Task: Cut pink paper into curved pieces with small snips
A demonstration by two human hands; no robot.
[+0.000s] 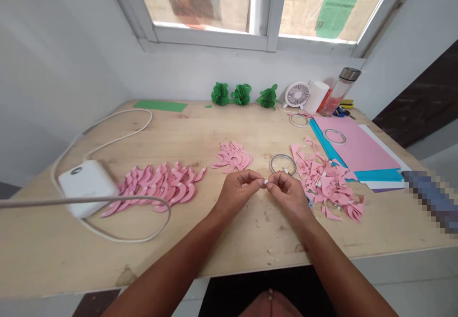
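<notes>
My left hand (238,190) and my right hand (288,193) meet above the middle of the wooden table (222,240). Both pinch a tiny white piece (265,181) between their fingertips; it is too small to name surely. Just beyond the hands lies a clear tape roll (282,163). A small pile of curved pink paper shapes (232,157) lies ahead of my left hand. A long row of the same pink shapes (157,187) spreads to the left. Pink paper scraps (327,181) are heaped by my right hand.
A white power adapter (88,186) with a looping cable (118,233) sits at left. Pink, blue and white paper sheets (354,150) lie at right with another tape roll (335,136). At the back stand three green paper balls (241,94), a small fan (296,95), a bottle (339,92), a green sheet (161,105).
</notes>
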